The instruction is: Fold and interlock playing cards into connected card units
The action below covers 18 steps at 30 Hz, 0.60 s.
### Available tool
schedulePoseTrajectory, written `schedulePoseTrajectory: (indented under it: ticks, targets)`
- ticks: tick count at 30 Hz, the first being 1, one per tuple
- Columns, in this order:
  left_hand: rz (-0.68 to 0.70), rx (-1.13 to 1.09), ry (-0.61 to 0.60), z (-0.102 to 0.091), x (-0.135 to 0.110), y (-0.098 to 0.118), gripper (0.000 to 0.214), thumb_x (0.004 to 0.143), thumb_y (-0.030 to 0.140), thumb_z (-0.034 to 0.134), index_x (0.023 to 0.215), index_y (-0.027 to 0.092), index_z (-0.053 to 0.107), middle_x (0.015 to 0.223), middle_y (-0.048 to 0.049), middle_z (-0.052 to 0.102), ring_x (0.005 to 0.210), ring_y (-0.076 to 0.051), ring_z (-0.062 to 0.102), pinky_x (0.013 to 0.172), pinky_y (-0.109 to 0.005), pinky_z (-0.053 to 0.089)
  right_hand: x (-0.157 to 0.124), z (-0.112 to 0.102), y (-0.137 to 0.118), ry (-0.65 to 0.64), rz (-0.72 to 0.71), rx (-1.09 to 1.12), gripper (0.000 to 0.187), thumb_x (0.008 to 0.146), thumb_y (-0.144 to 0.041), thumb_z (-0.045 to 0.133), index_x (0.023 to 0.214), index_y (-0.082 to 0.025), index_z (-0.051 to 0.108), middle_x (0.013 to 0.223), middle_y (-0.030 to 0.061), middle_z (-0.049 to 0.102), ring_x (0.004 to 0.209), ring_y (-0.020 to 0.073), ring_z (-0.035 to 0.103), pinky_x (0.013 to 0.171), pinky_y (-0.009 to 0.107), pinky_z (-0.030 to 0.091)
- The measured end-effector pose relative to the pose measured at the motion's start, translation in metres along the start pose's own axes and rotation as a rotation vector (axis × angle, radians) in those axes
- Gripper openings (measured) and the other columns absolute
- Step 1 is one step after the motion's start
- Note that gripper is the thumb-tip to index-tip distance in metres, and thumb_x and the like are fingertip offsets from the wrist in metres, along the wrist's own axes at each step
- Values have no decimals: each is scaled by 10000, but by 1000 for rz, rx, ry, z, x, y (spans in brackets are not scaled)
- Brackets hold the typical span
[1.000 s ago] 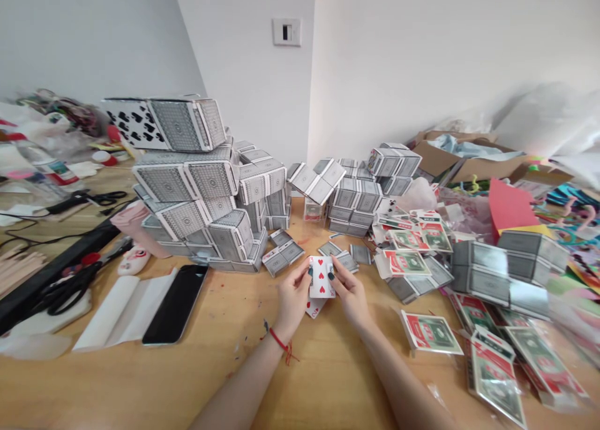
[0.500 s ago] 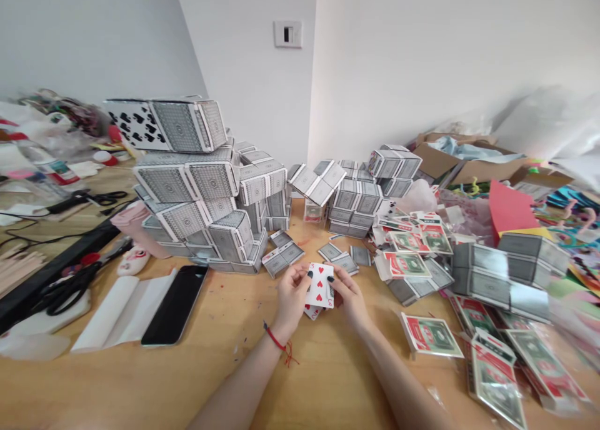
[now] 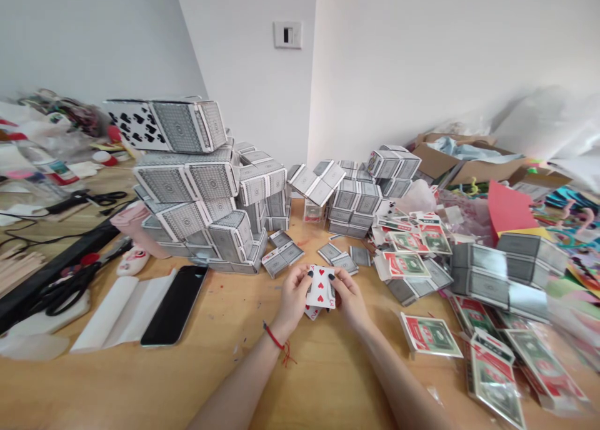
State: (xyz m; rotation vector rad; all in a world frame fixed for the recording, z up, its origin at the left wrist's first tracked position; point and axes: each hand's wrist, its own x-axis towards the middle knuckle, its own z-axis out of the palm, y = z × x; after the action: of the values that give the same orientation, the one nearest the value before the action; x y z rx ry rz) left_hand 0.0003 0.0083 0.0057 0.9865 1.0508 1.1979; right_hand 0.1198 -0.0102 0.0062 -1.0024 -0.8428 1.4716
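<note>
My left hand (image 3: 293,297) and my right hand (image 3: 349,297) pinch a small bunch of playing cards (image 3: 320,287) between them above the wooden table (image 3: 197,367). The front card shows red hearts; another card pokes out below it. A red string circles my left wrist. Just beyond my hands lie a few folded grey-backed card cubes (image 3: 282,255). Behind them rises a tall stack of card cubes (image 3: 197,186), with a second lower stack (image 3: 356,192) to its right.
A black phone (image 3: 175,304) and white paper (image 3: 119,311) lie to the left, scissors (image 3: 65,286) further left. Wrapped card packs (image 3: 430,334) and loose cube blocks (image 3: 497,274) crowd the right side. A cardboard box (image 3: 462,155) and coloured paper sit at the far right.
The cards have sunk slightly towards the table and tilted a little; my fingers have closed in tighter on them. Everything else is unchanged.
</note>
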Motion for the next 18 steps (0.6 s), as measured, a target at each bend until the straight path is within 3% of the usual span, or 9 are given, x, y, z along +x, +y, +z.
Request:
schedulePoseTrajectory:
  ticks: [11, 15, 18]
  targets:
    - [216, 265, -62, -8, -1, 4, 122, 726, 220, 475, 774, 153, 566, 674, 4, 572, 550, -89, 495, 507, -189, 380, 1, 0, 2, 14, 97, 91, 124, 665, -297, 540, 748, -206, 522, 489, -52, 478, 370, 98, 420, 332, 198, 337]
    - [275, 476, -128, -15, -3, 16, 150, 734, 205, 453, 764, 165, 594, 631, 4, 568, 535, -97, 483, 498, -192, 367, 2, -1, 0, -77, 174, 151, 227, 705, -392, 480, 792, -191, 536, 558, -8, 557, 455, 133, 518, 391, 226, 410]
    - [339, 598, -219, -20, -4, 25, 191, 759, 205, 429, 777, 194, 618, 726, -17, 625, 627, -120, 537, 579, -213, 401, 3, -5, 1, -113, 224, 119, 323, 727, -480, 491, 827, -176, 530, 580, 7, 585, 455, 137, 539, 368, 230, 427]
